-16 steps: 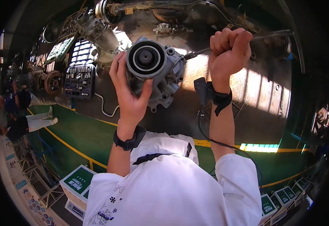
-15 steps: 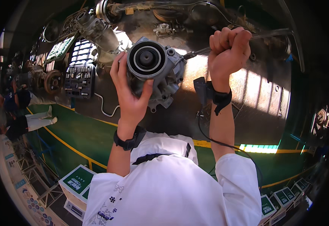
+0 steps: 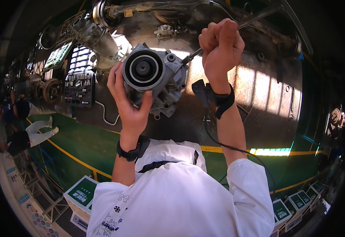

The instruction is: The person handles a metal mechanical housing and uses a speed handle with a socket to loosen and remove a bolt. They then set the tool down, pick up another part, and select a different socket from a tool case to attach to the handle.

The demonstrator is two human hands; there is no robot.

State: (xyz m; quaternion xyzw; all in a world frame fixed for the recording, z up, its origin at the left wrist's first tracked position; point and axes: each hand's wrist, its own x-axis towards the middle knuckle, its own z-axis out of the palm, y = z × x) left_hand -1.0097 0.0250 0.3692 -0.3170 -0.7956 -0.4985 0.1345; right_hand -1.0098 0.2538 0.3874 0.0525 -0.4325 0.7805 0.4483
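A grey cast-metal gearbox housing (image 3: 168, 94) stands on the bench, its round black-lined opening facing up with a shaft end in the middle. My left hand (image 3: 131, 112) grips the housing's near left side, thumb at the front of the round collar and fingers along its left. My right hand (image 3: 223, 49) is closed round a long-handled socket wrench (image 3: 255, 17). The wrench's dark tip meets the right side of the housing; its far end bends at the upper right. What the tip sits on is too small to make out.
At left lie a socket set (image 3: 78, 89) in its case and a bent metal rod (image 3: 107, 116). Another gearbox (image 3: 105, 41) stands behind the housing. A small metal part (image 3: 165, 31) rests farther back. Sunlight falls on the metal bench (image 3: 255, 118). Two people are at far left.
My right hand and the wrench have shifted left and slightly up in the picture. The housing, my left hand and the bench also appear farther left, as the view has moved.
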